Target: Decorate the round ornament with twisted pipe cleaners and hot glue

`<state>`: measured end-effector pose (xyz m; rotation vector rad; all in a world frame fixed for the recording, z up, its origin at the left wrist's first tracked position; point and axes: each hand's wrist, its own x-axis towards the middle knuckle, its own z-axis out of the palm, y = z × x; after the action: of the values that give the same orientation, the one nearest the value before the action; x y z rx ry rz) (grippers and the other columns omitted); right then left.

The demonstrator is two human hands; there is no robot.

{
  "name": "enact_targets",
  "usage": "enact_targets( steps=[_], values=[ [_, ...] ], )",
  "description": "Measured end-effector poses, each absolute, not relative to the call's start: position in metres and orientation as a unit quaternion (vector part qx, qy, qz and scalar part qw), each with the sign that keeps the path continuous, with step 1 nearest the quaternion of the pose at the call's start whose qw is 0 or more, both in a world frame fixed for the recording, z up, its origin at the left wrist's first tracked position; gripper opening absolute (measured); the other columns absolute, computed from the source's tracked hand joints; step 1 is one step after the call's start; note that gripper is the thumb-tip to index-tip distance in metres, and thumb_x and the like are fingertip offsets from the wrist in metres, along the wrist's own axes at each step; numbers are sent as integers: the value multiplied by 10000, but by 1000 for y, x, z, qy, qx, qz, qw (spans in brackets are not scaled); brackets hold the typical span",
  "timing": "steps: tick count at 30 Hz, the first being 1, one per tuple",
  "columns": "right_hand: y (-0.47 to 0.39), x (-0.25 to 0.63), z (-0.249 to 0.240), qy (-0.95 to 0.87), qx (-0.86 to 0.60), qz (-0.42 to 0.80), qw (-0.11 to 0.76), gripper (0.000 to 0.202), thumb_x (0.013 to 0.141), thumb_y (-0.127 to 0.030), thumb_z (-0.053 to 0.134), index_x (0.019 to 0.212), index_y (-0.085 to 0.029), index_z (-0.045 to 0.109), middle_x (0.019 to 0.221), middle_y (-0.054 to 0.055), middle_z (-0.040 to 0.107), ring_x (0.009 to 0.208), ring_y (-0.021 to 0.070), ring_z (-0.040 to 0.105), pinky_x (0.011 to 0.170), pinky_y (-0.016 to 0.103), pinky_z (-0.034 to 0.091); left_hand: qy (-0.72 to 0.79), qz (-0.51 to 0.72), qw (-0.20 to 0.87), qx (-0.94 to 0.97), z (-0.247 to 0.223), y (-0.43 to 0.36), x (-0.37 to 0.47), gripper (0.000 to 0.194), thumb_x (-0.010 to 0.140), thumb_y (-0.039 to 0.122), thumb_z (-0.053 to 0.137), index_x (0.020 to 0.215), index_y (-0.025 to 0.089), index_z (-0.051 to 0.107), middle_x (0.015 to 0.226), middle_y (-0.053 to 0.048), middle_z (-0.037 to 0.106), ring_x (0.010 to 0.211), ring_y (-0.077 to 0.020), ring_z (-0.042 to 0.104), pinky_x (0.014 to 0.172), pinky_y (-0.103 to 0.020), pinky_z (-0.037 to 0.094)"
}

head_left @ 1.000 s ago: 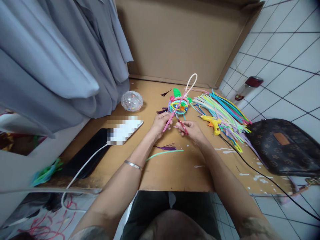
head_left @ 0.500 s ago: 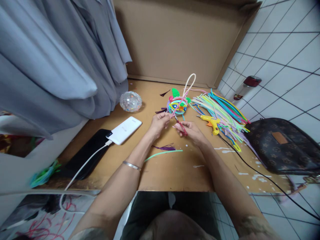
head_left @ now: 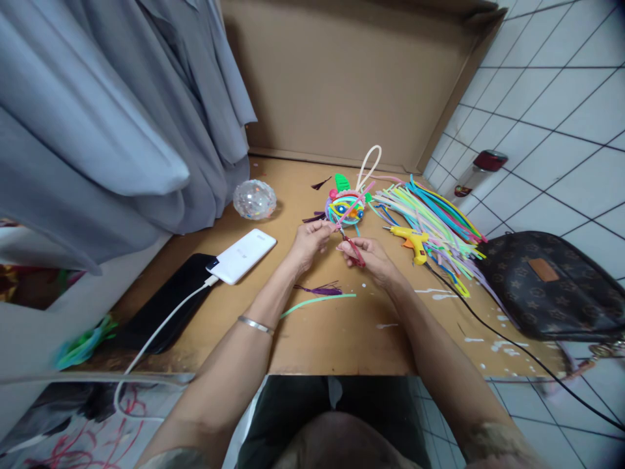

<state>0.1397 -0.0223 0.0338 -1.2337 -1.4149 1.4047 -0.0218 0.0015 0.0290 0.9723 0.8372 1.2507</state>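
Note:
My left hand (head_left: 311, 243) pinches one end of a pink pipe cleaner (head_left: 362, 196), whose free length slants up to the right. In my right hand (head_left: 371, 257) are small scissors with red handles (head_left: 355, 253), their tips close to the pinched end; whether the blades touch it I cannot tell. Just beyond both hands lies a colourful round ornament (head_left: 344, 207) with eye shapes, a green leaf-like piece and a cream loop (head_left: 370, 166). The pink strip passes in front of it. A purple tassel (head_left: 322, 288) and a light green strip (head_left: 317, 300) lie nearer me.
A yellow glue gun (head_left: 413, 242) and a heap of coloured pipe cleaners (head_left: 430, 215) lie to the right, before a brown bag (head_left: 561, 286). At left are a clear ball (head_left: 254, 199), a white power bank (head_left: 245, 255) with a cable and a black case (head_left: 170, 306). Cardboard (head_left: 336, 85) stands behind.
The upper end of the pink pipe cleaner has swung a little to the right and down. Both hands stay in nearly the same place, with the scissors still held.

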Motion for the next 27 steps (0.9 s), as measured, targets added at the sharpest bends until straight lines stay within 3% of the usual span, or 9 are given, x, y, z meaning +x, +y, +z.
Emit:
enact_targets(
  steps=[9, 18, 22, 25, 27],
  values=[
    [-15, 146, 16, -580, -509, 496, 399, 531, 609, -686, 828, 634, -187, 646, 507, -64, 475, 469, 66, 355, 485, 246, 252, 368, 530, 625, 438, 28, 4, -27, 313, 602, 380, 879, 700, 135, 711, 443, 97, 317, 424, -40, 231, 459, -223, 206],
    [-22, 144, 36, -528, -500, 547, 414, 634, 507, -788, 824, 549, -194, 607, 417, -55, 462, 375, 50, 329, 406, 234, 211, 360, 522, 645, 426, 31, 3, -27, 294, 592, 336, 889, 690, 125, 709, 434, 103, 301, 418, -28, 215, 447, -208, 201],
    [-27, 154, 46, -521, -406, 633, 404, 613, 547, -765, 841, 666, -181, 698, 486, -36, 552, 441, 75, 454, 470, 225, 348, 359, 543, 663, 370, 34, 5, -30, 279, 666, 315, 870, 686, 141, 653, 443, 115, 276, 406, -22, 190, 428, -182, 203],
    [-30, 166, 48, -487, -364, 684, 404, 562, 528, -652, 916, 804, -187, 764, 688, 6, 690, 596, 115, 596, 594, 249, 474, 357, 561, 669, 331, 37, 6, -32, 270, 730, 307, 840, 695, 151, 622, 431, 123, 258, 391, -22, 174, 414, -165, 221],
    [-32, 176, 45, -469, -355, 690, 422, 485, 579, -562, 925, 861, -193, 787, 743, 15, 710, 655, 126, 615, 668, 268, 513, 353, 560, 676, 323, 39, 6, -32, 272, 748, 299, 833, 696, 152, 610, 425, 125, 263, 384, -20, 179, 410, -159, 237]
  ],
)
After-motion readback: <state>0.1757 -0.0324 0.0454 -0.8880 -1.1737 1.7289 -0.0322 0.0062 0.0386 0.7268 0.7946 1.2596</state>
